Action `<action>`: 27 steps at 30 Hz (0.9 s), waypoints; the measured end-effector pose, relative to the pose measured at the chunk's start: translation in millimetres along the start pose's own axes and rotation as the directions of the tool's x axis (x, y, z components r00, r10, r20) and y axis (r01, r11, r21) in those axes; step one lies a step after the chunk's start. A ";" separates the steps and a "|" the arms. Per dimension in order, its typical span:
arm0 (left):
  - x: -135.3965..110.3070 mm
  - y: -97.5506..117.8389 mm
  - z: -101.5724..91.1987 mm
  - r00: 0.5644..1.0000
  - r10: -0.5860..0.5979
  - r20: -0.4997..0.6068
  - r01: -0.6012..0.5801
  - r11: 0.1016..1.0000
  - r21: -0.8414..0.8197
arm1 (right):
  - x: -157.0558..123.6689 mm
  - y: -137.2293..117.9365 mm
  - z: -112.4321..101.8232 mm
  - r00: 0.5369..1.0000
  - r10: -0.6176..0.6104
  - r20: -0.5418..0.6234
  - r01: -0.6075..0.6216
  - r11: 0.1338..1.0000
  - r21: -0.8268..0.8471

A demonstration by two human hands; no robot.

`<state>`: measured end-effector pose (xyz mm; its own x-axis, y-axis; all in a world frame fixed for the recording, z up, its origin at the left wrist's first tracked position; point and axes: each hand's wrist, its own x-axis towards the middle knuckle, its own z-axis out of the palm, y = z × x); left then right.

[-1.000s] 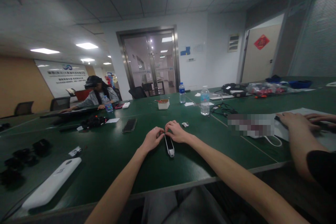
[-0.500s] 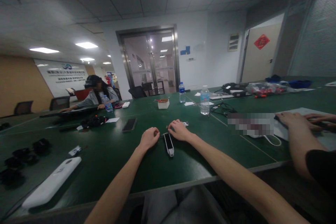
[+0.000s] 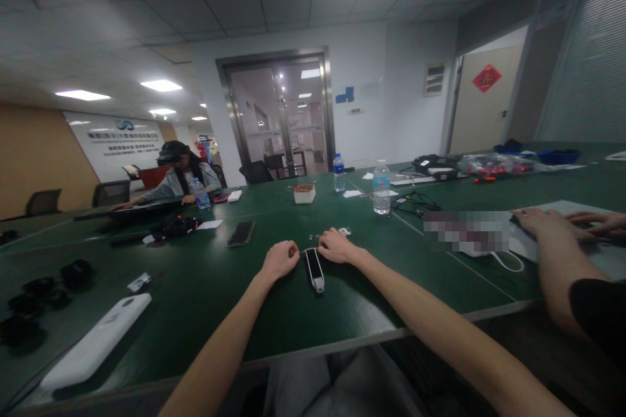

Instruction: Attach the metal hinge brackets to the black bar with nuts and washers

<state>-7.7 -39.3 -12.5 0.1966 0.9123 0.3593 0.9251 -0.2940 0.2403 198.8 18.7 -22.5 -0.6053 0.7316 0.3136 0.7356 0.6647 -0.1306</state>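
A slim black and white handheld device [image 3: 315, 270] lies on the green table [image 3: 205, 300], pointing away from me. My left hand [image 3: 279, 260] rests on the table just left of its far end, fingers curled into a loose fist. My right hand [image 3: 336, 246] rests just right of that end, fingers curled down and touching the device's tip. Whether either hand pinches a small part is too small to see. Tiny loose parts [image 3: 313, 236] and a small white piece [image 3: 345, 231] lie just beyond my right hand.
A white case [image 3: 95, 343] lies at the near left. A dark pixelated phone [image 3: 241, 233], water bottles [image 3: 381, 187], a small box [image 3: 305, 193] and cables sit further back. A seated person [image 3: 180, 177] is across; another person's hands [image 3: 552, 225] work at right.
Both hands have drawn apart from the device's far end, where they were pinched together. The left has closed into a fist; the right has settled beside the tip. The device lies unmoved.
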 end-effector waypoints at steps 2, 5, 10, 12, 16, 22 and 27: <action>-0.1 0.3 -0.2 1.000 0.001 0.001 -0.001 1.000 -0.001 | 0.2 0.4 0.1 1.000 -0.001 0.002 0.001 1.000 0.002; -0.3 0.8 -0.3 1.000 0.002 0.006 -0.002 1.000 -0.005 | 0.4 0.3 0.0 1.000 -0.002 0.003 0.002 1.000 0.003; -0.3 0.9 0.3 1.000 -0.001 0.007 0.001 1.000 -0.006 | 0.1 -1.0 -0.8 1.000 -0.001 0.006 0.001 1.000 -0.004; -0.2 0.6 0.6 1.000 -0.001 0.008 0.001 1.000 -0.007 | 0.0 -1.2 -1.0 1.000 -0.001 0.010 0.001 1.000 -0.004; 0.3 0.1 1.1 1.000 0.002 0.010 -0.002 1.000 -0.008 | 0.1 -1.0 -1.2 1.000 0.002 0.010 -0.002 1.000 -0.001; 0.9 -1.2 2.7 1.000 -0.001 0.007 0.001 1.000 -0.010 | 0.5 -1.4 -1.3 1.000 0.002 0.018 -0.002 1.000 0.005; 0.5 -1.7 2.9 1.000 0.017 0.017 -0.017 1.000 -0.021 | 0.3 -1.0 -1.3 1.000 -0.001 0.018 0.001 1.000 0.007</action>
<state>-8.2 -37.5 -15.3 0.2180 0.9119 0.3479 0.9146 -0.3152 0.2532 198.3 18.0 -21.1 -0.6114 0.7337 0.2965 0.7331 0.6662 -0.1369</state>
